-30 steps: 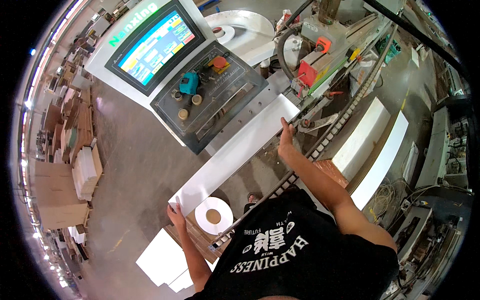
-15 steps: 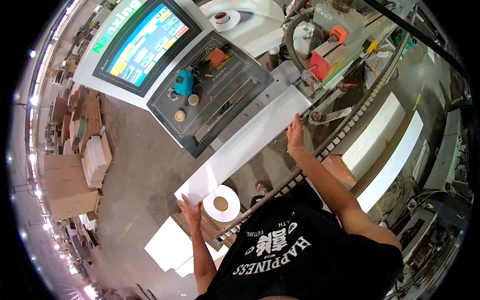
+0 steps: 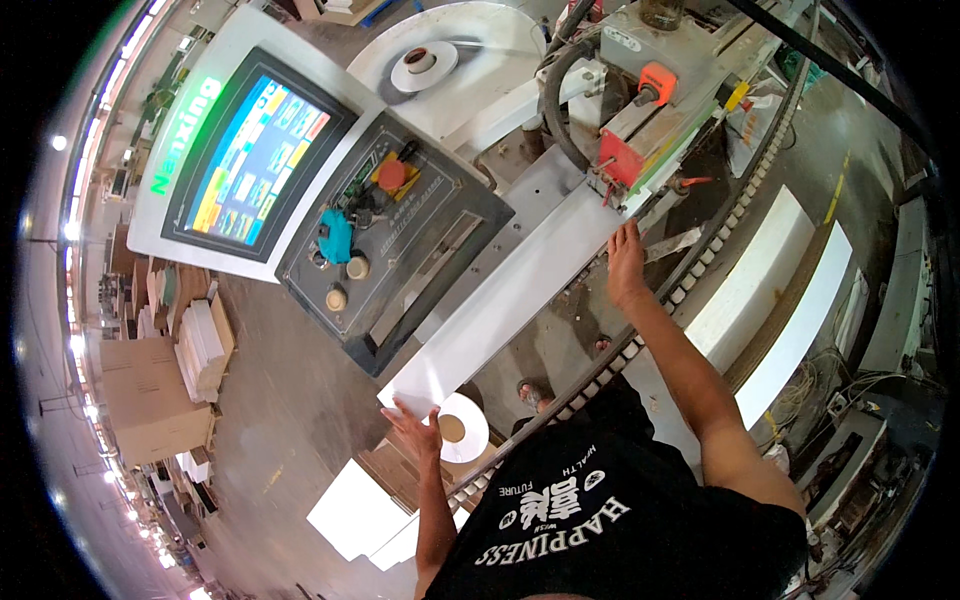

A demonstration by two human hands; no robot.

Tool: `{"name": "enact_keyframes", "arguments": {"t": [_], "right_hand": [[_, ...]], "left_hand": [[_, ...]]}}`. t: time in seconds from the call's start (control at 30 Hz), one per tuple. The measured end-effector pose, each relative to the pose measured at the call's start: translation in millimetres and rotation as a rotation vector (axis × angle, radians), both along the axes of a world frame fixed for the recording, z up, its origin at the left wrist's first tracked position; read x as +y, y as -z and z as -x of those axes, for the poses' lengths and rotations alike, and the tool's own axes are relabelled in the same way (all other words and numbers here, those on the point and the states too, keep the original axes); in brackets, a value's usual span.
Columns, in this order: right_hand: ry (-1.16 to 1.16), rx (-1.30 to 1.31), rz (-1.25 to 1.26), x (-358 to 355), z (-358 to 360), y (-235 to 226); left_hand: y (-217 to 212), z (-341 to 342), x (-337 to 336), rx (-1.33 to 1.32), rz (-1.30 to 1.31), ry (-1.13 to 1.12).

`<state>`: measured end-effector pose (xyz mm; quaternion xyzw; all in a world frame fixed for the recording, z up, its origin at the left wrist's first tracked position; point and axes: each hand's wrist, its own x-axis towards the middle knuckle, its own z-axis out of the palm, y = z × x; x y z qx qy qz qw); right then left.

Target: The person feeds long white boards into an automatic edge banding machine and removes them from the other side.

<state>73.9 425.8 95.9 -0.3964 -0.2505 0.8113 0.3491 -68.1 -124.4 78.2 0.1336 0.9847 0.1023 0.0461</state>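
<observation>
A long, narrow white board lies slanted along the metal machine bed, its far end by a red block. My left hand touches the near end of the board, thumb and fingers apart. Further up, my right hand lies with stretched fingers against the board's right-hand long edge, close to the machine head. Neither hand is wrapped round the board. Beyond the board stands a control console with a lit screen, a red push button and a teal object.
A toothed conveyor track runs between me and the board. Below the board's near end is a white roll, with white panels beside it. Stacked boards stand right; cartons stand left. A large disc holds another roll.
The board has slid along the bed toward the machine head, and both hands have moved with it. The view has shifted, so the console appears lower and further left.
</observation>
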Motion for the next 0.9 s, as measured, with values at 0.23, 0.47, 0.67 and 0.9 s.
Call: {"name": "enact_keyframes", "arguments": {"t": [0.23, 0.47, 0.67, 0.9], "right_hand": [[0.041, -0.137, 0.016, 87, -16, 17], [-0.123, -0.274, -0.014, 135, -17, -31], [-0.144, -0.425, -0.197, 130, -67, -15], [-0.025, -0.258, -0.652, -10, -205, 54]], "left_hand": [[13, -15, 68, -0.001, -0.044, 0.067], [12, -31, 125, 0.072, 0.056, 0.064], [11, -38, 172, 0.191, 0.072, 0.337], [4, -20, 164, 0.155, -0.043, 0.836]]}}
